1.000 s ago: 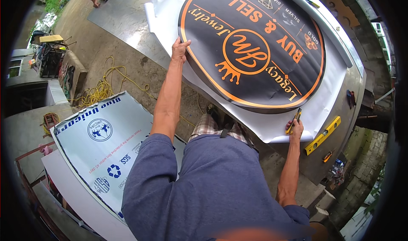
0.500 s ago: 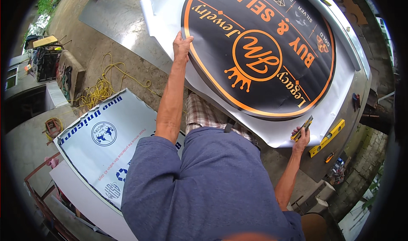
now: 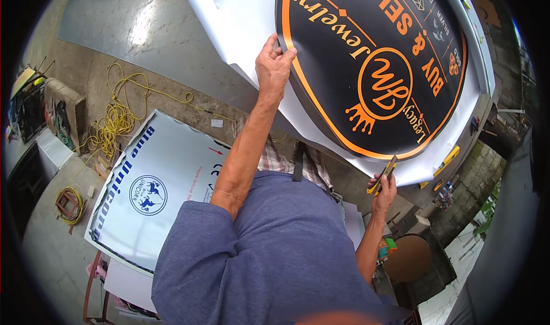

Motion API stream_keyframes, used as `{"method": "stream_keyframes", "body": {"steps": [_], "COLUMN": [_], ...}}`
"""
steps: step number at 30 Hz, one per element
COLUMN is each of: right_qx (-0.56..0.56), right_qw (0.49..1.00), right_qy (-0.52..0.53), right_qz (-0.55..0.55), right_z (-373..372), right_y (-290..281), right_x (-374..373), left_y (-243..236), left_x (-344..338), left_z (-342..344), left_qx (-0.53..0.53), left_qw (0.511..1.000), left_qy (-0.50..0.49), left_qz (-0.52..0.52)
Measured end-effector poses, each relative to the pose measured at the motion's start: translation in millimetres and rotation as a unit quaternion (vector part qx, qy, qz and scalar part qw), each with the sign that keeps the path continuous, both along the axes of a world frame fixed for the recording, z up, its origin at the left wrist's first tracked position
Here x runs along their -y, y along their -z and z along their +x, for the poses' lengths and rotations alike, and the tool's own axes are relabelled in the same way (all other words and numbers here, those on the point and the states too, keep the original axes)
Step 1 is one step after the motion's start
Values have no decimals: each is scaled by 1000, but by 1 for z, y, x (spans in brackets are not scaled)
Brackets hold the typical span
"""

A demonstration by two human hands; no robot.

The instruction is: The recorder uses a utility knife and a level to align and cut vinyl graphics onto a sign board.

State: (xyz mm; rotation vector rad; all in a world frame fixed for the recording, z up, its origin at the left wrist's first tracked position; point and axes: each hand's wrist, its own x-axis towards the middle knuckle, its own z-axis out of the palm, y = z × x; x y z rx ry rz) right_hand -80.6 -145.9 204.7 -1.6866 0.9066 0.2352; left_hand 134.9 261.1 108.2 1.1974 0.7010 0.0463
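Observation:
A large round sign (image 3: 326,56), black with an orange rim, lies on a sheet of white paper (image 3: 243,44) across the worktable. My left hand (image 3: 272,68) grips its left edge, the thumb resting over the rim. In my right hand (image 3: 384,196) is a yellow and black utility knife (image 3: 391,166), tip pointing up and away from me. The knife tip sits close to the near edge of the sign; whether it touches is hard to tell.
On the table to the right lie a yellow spirit level (image 3: 448,159) and small tools. A metal sheet (image 3: 109,27) spreads at the far left. Tangled yellow cord (image 3: 112,121) lies on the floor, near a film-covered panel (image 3: 172,164) at my left.
My view has swung, so the sign appears further right. The knife in my right hand has come nearer the sign's near edge. My left hand keeps its hold on the rim.

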Motion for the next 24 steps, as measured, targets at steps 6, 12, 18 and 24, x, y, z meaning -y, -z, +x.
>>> {"method": "stream_keyframes", "body": {"steps": [6, 12, 18, 24], "right_qx": [-17, 10, 22, 16], "right_qw": [995, 987, 989, 992], "right_qy": [-91, -157, -140, -117], "right_qz": [23, 19, 39, 42], "right_z": [60, 109, 101, 73], "right_y": [-15, -23, -19, -22], "right_x": [-97, -153, -150, -145], "left_y": [7, -16, -18, 13], "left_x": [-9, -12, -15, -26], "left_z": [3, -1, -7, 13], "left_qx": [34, -4, 40, 12], "left_qw": [995, 998, 940, 989], "left_qy": [-29, 52, 198, 77], "left_qz": [-92, 45, 276, 125]}}
